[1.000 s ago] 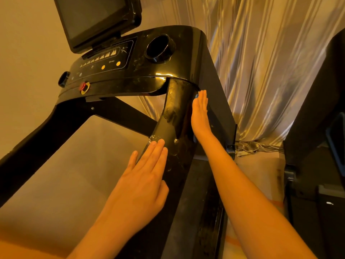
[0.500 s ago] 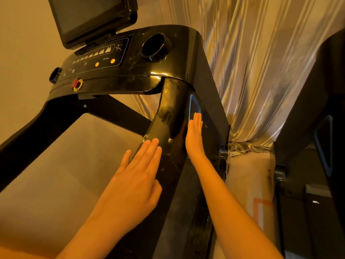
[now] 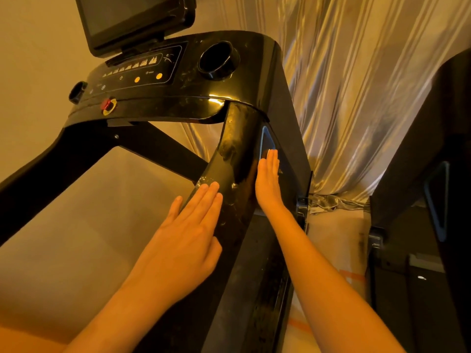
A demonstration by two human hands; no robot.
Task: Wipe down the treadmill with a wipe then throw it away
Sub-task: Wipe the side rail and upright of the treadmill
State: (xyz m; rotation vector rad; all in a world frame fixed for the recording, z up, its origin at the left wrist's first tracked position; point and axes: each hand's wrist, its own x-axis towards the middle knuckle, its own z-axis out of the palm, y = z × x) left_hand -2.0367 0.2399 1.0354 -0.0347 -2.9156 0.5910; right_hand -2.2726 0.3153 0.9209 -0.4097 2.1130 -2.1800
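The black treadmill's right handrail runs from the console down toward me. My left hand lies flat on the rail's top face, fingers straight and together, beside pale smears on the gloss. My right hand presses flat against the rail's outer side, fingertips at the lower end of a blue-outlined panel. A thin pale edge shows at those fingertips; whether it is the wipe I cannot tell.
The console carries a tilted screen, a round cup holder and a red safety key. A shiny striped curtain hangs behind. A second black machine stands close on the right, leaving a narrow floor gap.
My right hand slid down the rail's outer side toward me, uncovering the blue-outlined panel. My left hand stayed flat on the rail top. The view shifted slightly.
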